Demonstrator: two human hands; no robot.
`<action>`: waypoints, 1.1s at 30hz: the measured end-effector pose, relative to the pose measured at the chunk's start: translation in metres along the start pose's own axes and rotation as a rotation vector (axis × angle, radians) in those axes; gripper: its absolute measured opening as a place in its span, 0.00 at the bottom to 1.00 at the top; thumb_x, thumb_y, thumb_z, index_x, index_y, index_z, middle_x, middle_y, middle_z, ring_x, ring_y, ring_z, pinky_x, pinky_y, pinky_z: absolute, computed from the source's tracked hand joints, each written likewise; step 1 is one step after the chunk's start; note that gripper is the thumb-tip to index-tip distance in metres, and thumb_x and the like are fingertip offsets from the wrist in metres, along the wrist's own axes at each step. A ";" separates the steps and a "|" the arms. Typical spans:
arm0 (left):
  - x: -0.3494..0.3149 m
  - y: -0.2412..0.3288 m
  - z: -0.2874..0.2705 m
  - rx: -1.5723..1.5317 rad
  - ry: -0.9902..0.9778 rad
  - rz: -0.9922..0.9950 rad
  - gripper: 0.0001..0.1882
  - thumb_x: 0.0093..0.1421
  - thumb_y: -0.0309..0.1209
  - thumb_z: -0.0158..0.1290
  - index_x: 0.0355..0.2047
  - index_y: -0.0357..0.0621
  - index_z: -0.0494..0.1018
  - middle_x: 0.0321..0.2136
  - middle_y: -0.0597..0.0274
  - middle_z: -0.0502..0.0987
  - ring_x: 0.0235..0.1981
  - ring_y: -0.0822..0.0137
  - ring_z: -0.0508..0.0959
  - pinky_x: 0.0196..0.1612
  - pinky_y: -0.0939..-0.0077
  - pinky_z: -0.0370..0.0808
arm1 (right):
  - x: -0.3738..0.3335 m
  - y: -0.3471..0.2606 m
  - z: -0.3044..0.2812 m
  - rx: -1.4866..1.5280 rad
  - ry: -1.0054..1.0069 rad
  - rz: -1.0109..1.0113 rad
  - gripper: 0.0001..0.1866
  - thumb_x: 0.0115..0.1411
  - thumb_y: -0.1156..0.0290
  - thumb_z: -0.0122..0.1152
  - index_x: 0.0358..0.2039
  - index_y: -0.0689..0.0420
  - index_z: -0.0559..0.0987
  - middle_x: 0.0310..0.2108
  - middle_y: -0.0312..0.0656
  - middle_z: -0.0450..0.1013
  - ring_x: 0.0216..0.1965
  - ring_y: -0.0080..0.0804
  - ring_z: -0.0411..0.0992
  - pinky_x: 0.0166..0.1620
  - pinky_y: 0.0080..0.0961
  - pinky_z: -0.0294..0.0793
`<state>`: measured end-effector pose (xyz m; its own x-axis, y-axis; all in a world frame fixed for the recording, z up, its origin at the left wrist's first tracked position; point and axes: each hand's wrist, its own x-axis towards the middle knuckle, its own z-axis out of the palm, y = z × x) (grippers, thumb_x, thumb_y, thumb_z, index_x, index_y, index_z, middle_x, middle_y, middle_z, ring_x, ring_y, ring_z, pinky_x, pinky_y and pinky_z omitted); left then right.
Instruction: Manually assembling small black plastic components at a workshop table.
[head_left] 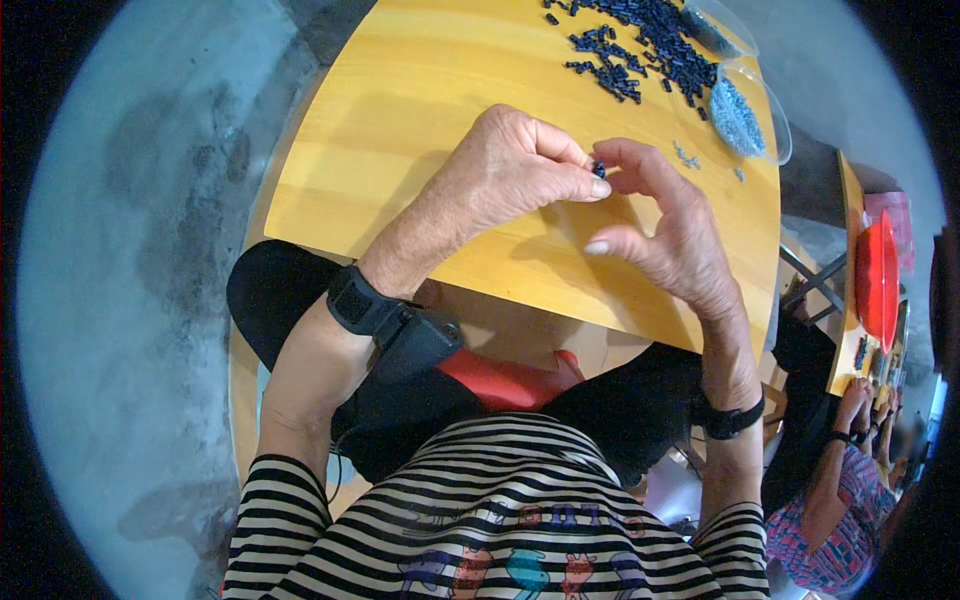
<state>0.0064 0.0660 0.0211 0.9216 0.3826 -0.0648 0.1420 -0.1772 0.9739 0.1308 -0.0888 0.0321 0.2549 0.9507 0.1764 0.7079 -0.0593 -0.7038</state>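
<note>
Over the yellow table, my left hand [510,165] pinches a small dark blue cylindrical piece [599,171] between thumb and forefinger. My right hand [670,225] is beside it, with its fingertips close to the piece and its thumb spread well apart from the fingers. Whether those fingertips touch the piece I cannot tell. Farther off lies a heap of similar dark blue pieces [655,40], some scattered toward me. To its right, a clear plastic tub [775,110] lies tilted, with many tiny light blue parts [737,118] in it. Several loose light blue parts [685,155] lie near my right hand.
The table's [400,90] near edge runs just above my lap. A second clear tub [735,25] stands at the far right corner. Beyond the right edge are another table with a red basin [877,280] and another person's hands [855,405]. Something red [510,380] shows between my legs.
</note>
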 end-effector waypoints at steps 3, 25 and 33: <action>-0.004 0.000 0.000 0.036 -0.049 0.016 0.08 0.46 0.29 0.61 0.24 0.37 0.79 0.19 0.68 0.77 0.21 0.81 0.71 0.25 0.85 0.68 | -0.004 -0.010 0.008 -0.166 0.065 -0.064 0.30 0.42 0.53 0.68 0.41 0.57 0.69 0.34 0.45 0.73 0.33 0.40 0.74 0.35 0.33 0.74; -0.013 0.001 0.001 0.056 -0.196 -0.041 0.05 0.44 0.25 0.56 0.19 0.35 0.77 0.14 0.67 0.75 0.18 0.80 0.70 0.22 0.85 0.66 | -0.006 -0.021 0.017 -0.575 -0.067 -0.184 0.25 0.52 0.46 0.57 0.27 0.59 0.68 0.16 0.45 0.71 0.17 0.42 0.72 0.21 0.35 0.71; -0.012 -0.006 0.005 -0.032 -0.235 -0.100 0.05 0.43 0.24 0.56 0.20 0.35 0.78 0.16 0.65 0.76 0.18 0.79 0.72 0.23 0.84 0.68 | -0.010 -0.023 0.013 -0.638 -0.144 -0.160 0.26 0.52 0.43 0.55 0.23 0.58 0.70 0.12 0.44 0.69 0.15 0.43 0.71 0.19 0.34 0.69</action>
<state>-0.0034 0.0578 0.0152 0.9627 0.1750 -0.2065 0.2289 -0.1188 0.9662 0.1029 -0.0926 0.0376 0.0553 0.9912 0.1201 0.9914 -0.0403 -0.1241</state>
